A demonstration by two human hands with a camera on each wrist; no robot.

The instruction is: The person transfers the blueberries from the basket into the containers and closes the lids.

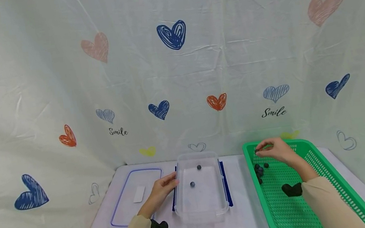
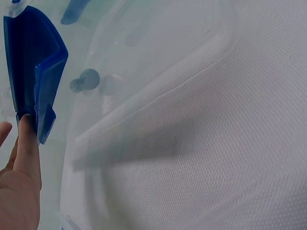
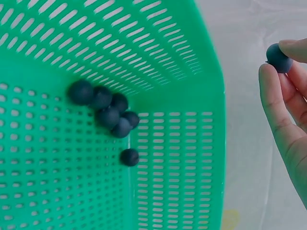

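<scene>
Between finger and thumb, my right hand [image 1: 274,150] pinches a blueberry [image 3: 278,58] over the far left end of the green basket [image 1: 280,209]. Several more blueberries [image 3: 108,116] cluster in a corner of that basket. My left hand [image 1: 161,191] rests its extended fingers against the left side of a clear plastic container [image 1: 212,199]. In the left wrist view, a fingertip touches the container's blue side latch [image 2: 50,72], which hangs out from the wall. Two blueberries lie inside the container, one [image 1: 199,167] toward the back and one [image 1: 192,184] left of the middle.
A clear lid with a blue seal [image 1: 123,194] lies flat left of the container, a white label [image 1: 139,194] on it. Another blue latch [image 1: 226,183] sticks out on the container's right. A curtain printed with hearts [image 1: 177,75] hangs behind the white table [image 1: 243,199].
</scene>
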